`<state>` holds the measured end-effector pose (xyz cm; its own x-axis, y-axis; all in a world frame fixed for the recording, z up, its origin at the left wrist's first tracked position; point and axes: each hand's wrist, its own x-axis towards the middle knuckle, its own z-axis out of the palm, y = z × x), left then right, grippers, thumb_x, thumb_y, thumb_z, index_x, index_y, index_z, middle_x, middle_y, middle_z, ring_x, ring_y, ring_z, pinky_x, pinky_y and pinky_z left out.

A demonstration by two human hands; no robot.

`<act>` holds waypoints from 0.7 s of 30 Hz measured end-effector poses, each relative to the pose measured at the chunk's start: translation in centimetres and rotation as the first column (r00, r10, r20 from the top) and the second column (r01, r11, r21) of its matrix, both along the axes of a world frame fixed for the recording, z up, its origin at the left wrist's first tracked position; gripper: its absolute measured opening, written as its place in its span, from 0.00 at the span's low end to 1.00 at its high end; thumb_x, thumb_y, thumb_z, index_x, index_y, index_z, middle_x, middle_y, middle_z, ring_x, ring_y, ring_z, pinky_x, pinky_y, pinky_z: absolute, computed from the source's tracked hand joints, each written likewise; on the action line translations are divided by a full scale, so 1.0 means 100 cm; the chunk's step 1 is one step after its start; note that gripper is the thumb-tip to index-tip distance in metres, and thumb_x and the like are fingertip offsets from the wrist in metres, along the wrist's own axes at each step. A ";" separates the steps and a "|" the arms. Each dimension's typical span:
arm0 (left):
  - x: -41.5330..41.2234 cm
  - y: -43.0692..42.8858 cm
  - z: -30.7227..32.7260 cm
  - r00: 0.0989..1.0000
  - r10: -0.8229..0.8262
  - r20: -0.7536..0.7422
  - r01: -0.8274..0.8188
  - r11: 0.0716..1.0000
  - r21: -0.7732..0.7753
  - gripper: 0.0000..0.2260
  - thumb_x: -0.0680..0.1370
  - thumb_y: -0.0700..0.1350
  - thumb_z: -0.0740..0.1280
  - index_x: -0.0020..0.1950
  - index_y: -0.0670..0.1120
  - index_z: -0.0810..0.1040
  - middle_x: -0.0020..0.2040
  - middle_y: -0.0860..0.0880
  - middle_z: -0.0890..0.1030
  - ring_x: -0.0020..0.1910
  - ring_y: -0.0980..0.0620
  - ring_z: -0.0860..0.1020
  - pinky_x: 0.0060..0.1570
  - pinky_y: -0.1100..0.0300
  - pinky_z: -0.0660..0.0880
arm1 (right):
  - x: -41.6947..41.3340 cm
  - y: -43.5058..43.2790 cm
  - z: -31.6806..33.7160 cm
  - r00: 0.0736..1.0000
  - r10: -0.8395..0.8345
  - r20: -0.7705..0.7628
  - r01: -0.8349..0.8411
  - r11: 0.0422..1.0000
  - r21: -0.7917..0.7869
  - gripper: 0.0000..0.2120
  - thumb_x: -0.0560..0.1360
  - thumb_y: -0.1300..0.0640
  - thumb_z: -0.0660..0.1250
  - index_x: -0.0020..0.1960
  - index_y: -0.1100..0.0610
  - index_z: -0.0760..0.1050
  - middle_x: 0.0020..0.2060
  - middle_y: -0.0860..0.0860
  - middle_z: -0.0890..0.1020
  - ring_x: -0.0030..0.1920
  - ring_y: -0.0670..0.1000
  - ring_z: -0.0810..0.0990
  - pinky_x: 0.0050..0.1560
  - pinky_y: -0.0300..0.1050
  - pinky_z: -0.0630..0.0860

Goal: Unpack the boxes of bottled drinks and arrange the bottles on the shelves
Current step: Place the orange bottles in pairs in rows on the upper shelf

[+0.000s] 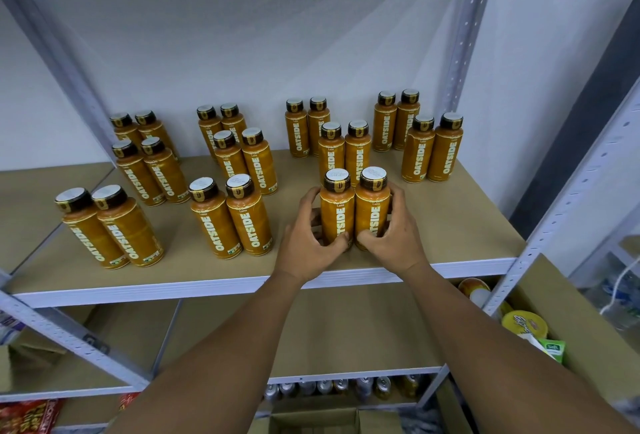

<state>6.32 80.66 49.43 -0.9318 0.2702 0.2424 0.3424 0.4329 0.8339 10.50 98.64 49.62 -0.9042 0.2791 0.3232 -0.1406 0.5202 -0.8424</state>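
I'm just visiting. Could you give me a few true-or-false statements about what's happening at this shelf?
1. Each hand grips one bottle. True: the left hand holds the left bottle, and the right hand holds the right bottle.
2. The bottles on the shelf lie on their sides. False: they stand upright.
3. The bottles are grouped in threes. False: they stand in pairs.
4. There are cans below this shelf. True.

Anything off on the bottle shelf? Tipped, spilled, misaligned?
Nothing stands out. The bottles on the shelf all stand upright, capped, in pairs; no spill visible. The left hand and right hand grip the front pair.
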 end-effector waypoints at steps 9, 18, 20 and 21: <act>0.000 -0.001 0.000 1.000 -0.020 0.002 0.020 1.000 0.021 0.43 0.72 0.52 0.79 0.80 0.61 0.55 0.72 0.52 0.76 0.66 0.51 0.77 0.61 0.52 0.80 | -0.002 0.000 0.000 1.000 0.011 0.008 -0.011 1.000 0.006 0.43 0.70 0.56 0.78 0.77 0.47 0.57 0.71 0.48 0.71 0.69 0.48 0.71 0.67 0.53 0.75; 0.000 -0.002 0.002 0.998 -0.055 0.037 0.055 0.998 0.009 0.44 0.72 0.54 0.78 0.79 0.63 0.54 0.71 0.53 0.75 0.66 0.53 0.76 0.61 0.54 0.78 | 0.005 0.004 0.004 0.991 0.079 0.105 -0.074 0.996 -0.047 0.46 0.71 0.56 0.79 0.78 0.42 0.53 0.72 0.47 0.71 0.70 0.51 0.73 0.68 0.56 0.75; 0.000 -0.003 0.001 0.996 -0.073 0.055 0.073 0.997 0.001 0.44 0.72 0.53 0.79 0.79 0.63 0.53 0.71 0.53 0.76 0.66 0.52 0.76 0.64 0.50 0.78 | 0.010 0.006 0.003 0.988 0.069 0.139 -0.063 0.997 -0.046 0.47 0.72 0.55 0.79 0.79 0.43 0.52 0.70 0.49 0.72 0.68 0.51 0.74 0.67 0.53 0.76; 0.000 -0.004 0.001 0.995 -0.080 0.066 0.080 0.997 0.000 0.45 0.72 0.53 0.79 0.79 0.63 0.53 0.70 0.53 0.76 0.66 0.52 0.77 0.64 0.49 0.78 | 0.013 0.006 0.003 0.986 0.060 0.154 -0.055 0.998 -0.035 0.47 0.72 0.54 0.78 0.79 0.43 0.51 0.69 0.49 0.73 0.67 0.51 0.75 0.66 0.51 0.76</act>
<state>6.28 80.23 49.49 -0.9212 0.3451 0.1801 0.3201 0.4084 0.8548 11.81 99.26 49.87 -0.9575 0.2327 0.1706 -0.0365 0.4888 -0.8716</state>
